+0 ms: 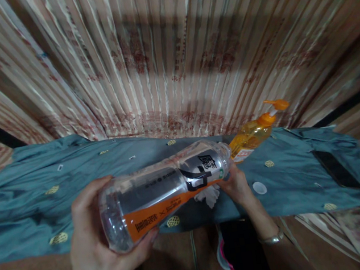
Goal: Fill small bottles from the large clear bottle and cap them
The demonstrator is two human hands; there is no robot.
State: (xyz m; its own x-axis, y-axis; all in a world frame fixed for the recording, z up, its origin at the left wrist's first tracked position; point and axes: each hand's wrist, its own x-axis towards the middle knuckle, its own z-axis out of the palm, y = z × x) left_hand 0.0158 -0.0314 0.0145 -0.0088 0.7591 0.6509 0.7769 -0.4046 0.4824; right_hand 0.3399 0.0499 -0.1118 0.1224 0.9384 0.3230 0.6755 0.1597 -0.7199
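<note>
My left hand (pixel 95 238) is wrapped round the base of a large clear plastic bottle (pixel 170 181) with a silver and orange label. The bottle is tilted almost flat above the cloth, its neck pointing right. Just below the neck is my right hand (pixel 236 185), its fingers mostly hidden behind the bottle; what they grip does not show. A crumpled white tissue (pixel 208 196) sits beside those fingers. Past the neck stands a pump bottle (pixel 252 135) of yellow-orange liquid with an orange pump head, its lower part covered. A round white cap (pixel 259 187) lies right of my right hand.
A teal patterned cloth (pixel 83 167) covers the narrow table, wrinkled at the left. A dark phone (pixel 337 169) lies near its right end. Striped curtains (pixel 163 65) hang behind and along both sides. My legs and shoes are under the table's front edge.
</note>
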